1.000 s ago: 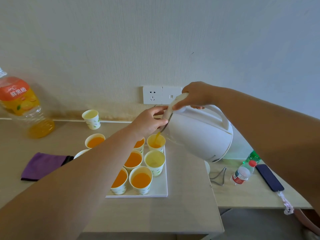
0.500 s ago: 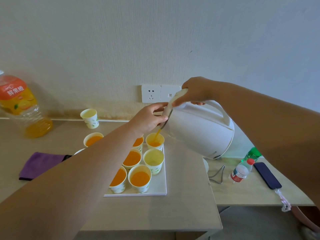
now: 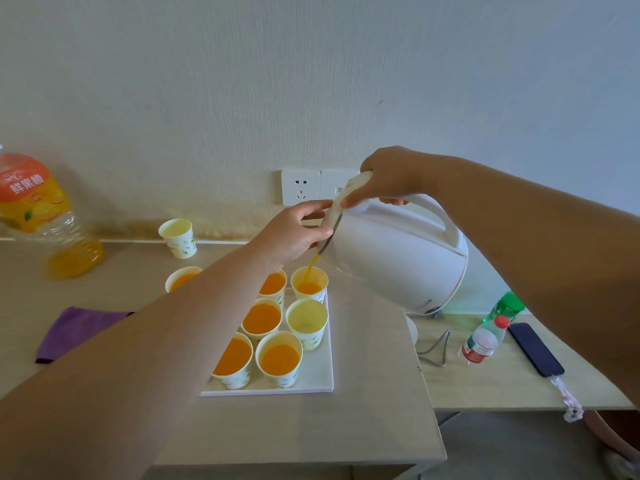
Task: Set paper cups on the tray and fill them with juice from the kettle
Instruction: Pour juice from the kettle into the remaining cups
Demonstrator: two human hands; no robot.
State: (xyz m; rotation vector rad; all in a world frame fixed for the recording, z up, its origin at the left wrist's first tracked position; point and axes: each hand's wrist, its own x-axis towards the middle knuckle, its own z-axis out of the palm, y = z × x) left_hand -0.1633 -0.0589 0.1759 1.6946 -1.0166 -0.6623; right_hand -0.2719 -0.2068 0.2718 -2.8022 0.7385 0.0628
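1. One large juice bottle [image 3: 38, 216] stands at the far left of the table [image 3: 363, 427], and a purple cloth [image 3: 76, 332] lies nearer to me.
2. Two paper cups stand off the tray: a back cup [image 3: 178, 237] near the wall, and a side cup [image 3: 181, 277] with juice, partly hidden behind my left arm.
3. On the white tray [image 3: 318, 379] I see six cups. Four are well filled with orange juice, while the middle right cup [image 3: 307, 322] shows only its pale inside.
4. My left hand [image 3: 291, 233] has its fingers curled, and they pinch the lid edge of the kettle beside the spout.
5. The white kettle [image 3: 398, 258] is tilted above the tray's far right corner, and a thin orange stream falls into the far right cup [image 3: 309, 282].
6. My right hand [image 3: 391, 176] grips the top of the handle, with the thumb on the lid.
7. A water bottle [image 3: 481, 344] and a dark phone [image 3: 535, 349] lie on the right.
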